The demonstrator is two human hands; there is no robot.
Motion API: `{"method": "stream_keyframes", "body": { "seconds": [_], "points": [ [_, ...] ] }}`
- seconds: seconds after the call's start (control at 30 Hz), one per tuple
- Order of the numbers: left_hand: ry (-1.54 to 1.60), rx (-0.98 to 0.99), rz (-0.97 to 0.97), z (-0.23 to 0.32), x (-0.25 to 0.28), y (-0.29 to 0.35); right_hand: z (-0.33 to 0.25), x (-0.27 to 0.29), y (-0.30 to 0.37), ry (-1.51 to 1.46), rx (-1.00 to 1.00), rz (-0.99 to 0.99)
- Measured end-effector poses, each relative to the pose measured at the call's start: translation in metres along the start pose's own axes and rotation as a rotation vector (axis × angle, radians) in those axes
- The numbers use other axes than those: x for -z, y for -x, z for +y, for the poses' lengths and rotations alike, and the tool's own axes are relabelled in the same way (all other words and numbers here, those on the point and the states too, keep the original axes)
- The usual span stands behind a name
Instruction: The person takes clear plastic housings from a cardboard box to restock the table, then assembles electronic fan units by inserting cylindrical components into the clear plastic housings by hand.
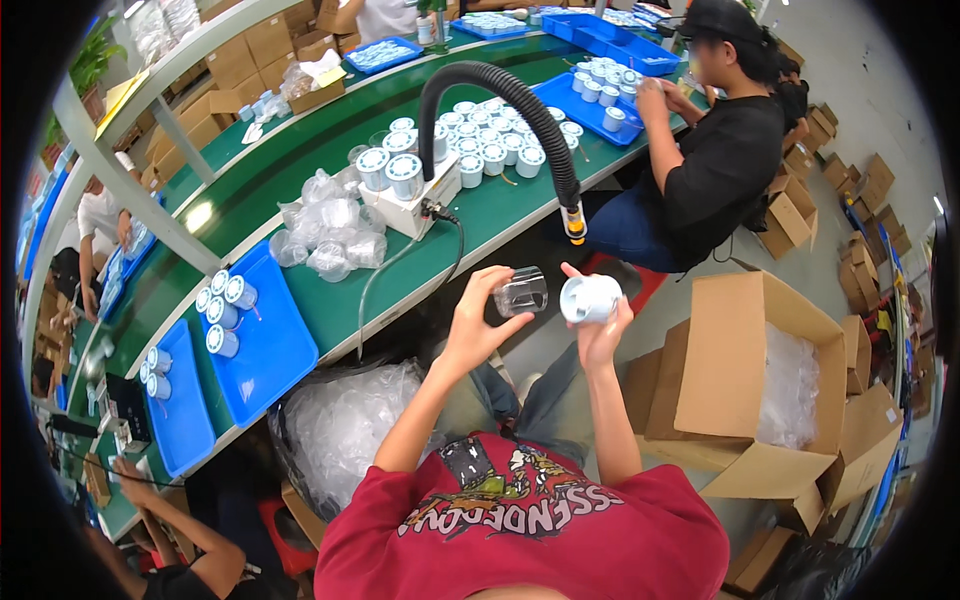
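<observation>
My left hand (pixel 474 318) pinches a small transparent plastic cup (pixel 522 290) between thumb and fingers, its side turned toward my other hand. In my right hand (pixel 604 335) is a white cylindrical housing (pixel 588 298), tilted so that its round end faces left. A small gap separates the cup from the housing. Both are held in front of my body, off the bench. Just beyond them hangs the yellow-tipped nozzle (pixel 575 228) of a black flexible hose (pixel 500 80), touched by neither hand.
A white box (pixel 412 205) stands at the edge of the green bench (pixel 330 305), beside transparent cups (pixel 335 235) and several white-and-blue cylinders (pixel 490 140). Blue trays (pixel 262 350) lie left. A bag of transparent plastic (pixel 345 430) and open carton (pixel 725 350) flank me. A co-worker (pixel 725 150) sits right.
</observation>
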State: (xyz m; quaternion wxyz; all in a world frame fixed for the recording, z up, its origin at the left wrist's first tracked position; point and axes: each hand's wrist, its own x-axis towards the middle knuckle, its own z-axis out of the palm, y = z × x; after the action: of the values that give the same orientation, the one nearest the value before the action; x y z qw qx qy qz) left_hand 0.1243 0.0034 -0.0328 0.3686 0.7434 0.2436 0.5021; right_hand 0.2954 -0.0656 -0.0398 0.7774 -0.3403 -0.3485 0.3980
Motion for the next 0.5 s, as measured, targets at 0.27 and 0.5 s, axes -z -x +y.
{"method": "stream_keyframes", "body": {
  "seconds": [0.27,0.5],
  "points": [
    [-0.030,-0.095,-0.141,-0.072,-0.090,-0.047,0.032,0.070,-0.039,-0.619,-0.271,0.248],
    [0.069,-0.012,-0.068,-0.072,-0.084,-0.037,0.034,0.074,-0.042,-0.564,-0.375,0.216]
  ]
}}
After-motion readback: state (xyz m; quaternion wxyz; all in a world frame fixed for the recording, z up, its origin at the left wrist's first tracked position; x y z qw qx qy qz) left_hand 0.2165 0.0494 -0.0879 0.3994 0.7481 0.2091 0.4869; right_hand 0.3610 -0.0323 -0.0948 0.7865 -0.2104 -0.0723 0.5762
